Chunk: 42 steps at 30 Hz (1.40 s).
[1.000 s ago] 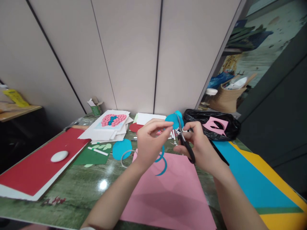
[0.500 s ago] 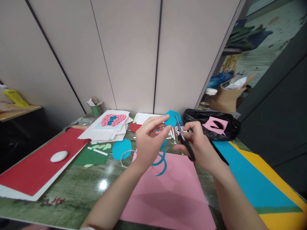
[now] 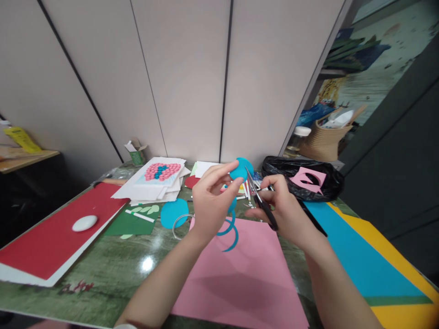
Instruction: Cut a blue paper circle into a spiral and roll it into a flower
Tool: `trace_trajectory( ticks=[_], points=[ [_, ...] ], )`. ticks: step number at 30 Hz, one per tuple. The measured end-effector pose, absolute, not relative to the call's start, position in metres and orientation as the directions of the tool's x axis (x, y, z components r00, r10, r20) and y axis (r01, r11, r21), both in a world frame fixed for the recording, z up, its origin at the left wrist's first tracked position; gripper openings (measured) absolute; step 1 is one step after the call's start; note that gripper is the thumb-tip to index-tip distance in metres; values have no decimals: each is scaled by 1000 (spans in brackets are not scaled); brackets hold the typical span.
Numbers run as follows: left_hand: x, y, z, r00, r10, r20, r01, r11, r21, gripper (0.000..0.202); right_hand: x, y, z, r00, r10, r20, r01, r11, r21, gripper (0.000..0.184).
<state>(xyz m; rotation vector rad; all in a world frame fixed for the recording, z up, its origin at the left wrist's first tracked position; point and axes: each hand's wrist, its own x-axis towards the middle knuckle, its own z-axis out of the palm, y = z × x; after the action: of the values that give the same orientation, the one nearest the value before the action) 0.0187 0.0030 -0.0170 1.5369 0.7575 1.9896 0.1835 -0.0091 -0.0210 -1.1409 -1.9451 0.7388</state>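
Between the thumb and fingers of my left hand is a round piece of blue paper. My right hand grips black-handled scissors, whose blades are at the disc's right edge. A curling blue paper strip hangs below my left hand, over a pink sheet on the table. Left of that hand lies another blue paper circle, partly beside a grey ring.
On the left lie a red sheet with a white oval object, green paper and a paper stack. At right are a black plastic bag with pink scraps and blue and yellow sheets.
The blue disc has turned and shifted slightly left in my left hand. The scissors have moved a little left and down with it.
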Motion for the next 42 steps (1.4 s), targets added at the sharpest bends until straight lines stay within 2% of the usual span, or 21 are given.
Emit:
trace_trajectory(
  ticks=[16,22,42],
  points=[
    [21,0,-16,-101,767,633,-83,-641,763,24,180,-12,-16,-307,894,326,450,438,-778,53],
    [19,0,-16,-125,788,603,-111,-615,781,13,183,-12,-17,-293,902,317,439,421,-794,52],
    [9,5,-14,-247,726,641,-37,-669,743,14,191,-10,-22,-317,901,295,502,424,-754,51]
  ],
)
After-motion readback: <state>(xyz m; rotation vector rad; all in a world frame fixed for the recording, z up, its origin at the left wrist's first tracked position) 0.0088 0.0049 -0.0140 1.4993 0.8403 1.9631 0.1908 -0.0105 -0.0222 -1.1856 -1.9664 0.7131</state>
